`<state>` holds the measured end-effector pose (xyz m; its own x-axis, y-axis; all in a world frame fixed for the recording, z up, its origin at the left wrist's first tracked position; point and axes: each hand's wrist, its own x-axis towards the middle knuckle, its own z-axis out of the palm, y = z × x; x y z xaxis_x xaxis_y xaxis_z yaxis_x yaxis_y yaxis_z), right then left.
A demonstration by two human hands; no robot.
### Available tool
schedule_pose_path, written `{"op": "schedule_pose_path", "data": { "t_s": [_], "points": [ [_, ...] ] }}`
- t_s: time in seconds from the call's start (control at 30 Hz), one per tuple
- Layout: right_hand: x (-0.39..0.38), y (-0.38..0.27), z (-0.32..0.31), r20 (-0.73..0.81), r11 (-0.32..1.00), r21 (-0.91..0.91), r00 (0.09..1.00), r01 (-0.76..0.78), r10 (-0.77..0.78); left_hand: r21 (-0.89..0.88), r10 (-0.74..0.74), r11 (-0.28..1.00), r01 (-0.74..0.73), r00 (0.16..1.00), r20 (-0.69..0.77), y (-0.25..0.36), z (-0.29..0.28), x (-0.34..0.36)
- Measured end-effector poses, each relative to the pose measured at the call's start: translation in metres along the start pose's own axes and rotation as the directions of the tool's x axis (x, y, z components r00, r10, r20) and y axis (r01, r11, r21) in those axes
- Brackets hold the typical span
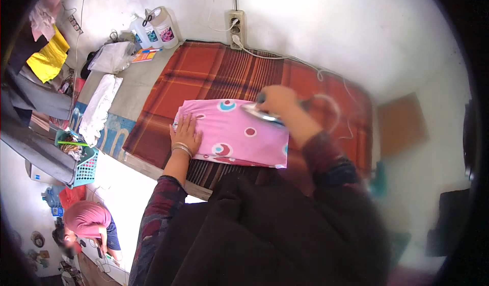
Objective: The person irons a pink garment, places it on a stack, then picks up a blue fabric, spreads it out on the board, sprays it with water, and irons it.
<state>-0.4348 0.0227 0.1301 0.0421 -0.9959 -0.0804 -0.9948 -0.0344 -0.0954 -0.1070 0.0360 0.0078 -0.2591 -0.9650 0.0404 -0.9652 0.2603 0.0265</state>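
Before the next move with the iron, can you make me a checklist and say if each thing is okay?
1. Right hand gripping the iron: ok.
2. Left hand away from the iron: ok, it lies flat at the cloth's left end.
3. Pink cloth supported: ok, it lies folded on the plaid blanket.
4. Plugs in the wall outlet: ok, two are in.
5. Iron's cord traced to a plug: cannot tell, it blurs near the hand.
6. Iron hot: cannot tell by looking.
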Motion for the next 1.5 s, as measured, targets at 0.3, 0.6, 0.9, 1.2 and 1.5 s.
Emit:
{"op": "schedule_pose_path", "data": {
  "t_s": [0.3,0.6,0.9,1.2,1.5],
  "points": [
    [0.007,0.026,0.013,0.092,0.989,0.059,0.987,-0.134,0.129,-0.031,-0.023,0.999,0.023,1.0,0.004,0.003,-0.005,0.0],
    [0.024,0.009,0.009,0.089,0.992,0.051,0.99,-0.118,0.113,-0.045,0.008,0.999,-0.011,0.998,-0.06,0.006,0.001,0.001],
    [-0.011,0.176,0.009,0.145,0.902,-0.057,0.89,-0.428,0.432,-0.058,0.026,0.998,-0.033,0.994,-0.108,0.003,-0.001,-0.002],
    [-0.066,0.266,-0.02,-0.095,0.224,0.962,0.58,-0.155,0.809,-0.486,-0.528,0.7,0.523,0.837,0.141,-0.046,-0.014,0.028],
    [-0.076,0.23,0.023,-0.068,-0.016,0.986,0.496,0.164,0.866,-0.501,-0.218,0.698,0.512,0.818,0.532,-0.084,0.0,0.062]
  ]
}}
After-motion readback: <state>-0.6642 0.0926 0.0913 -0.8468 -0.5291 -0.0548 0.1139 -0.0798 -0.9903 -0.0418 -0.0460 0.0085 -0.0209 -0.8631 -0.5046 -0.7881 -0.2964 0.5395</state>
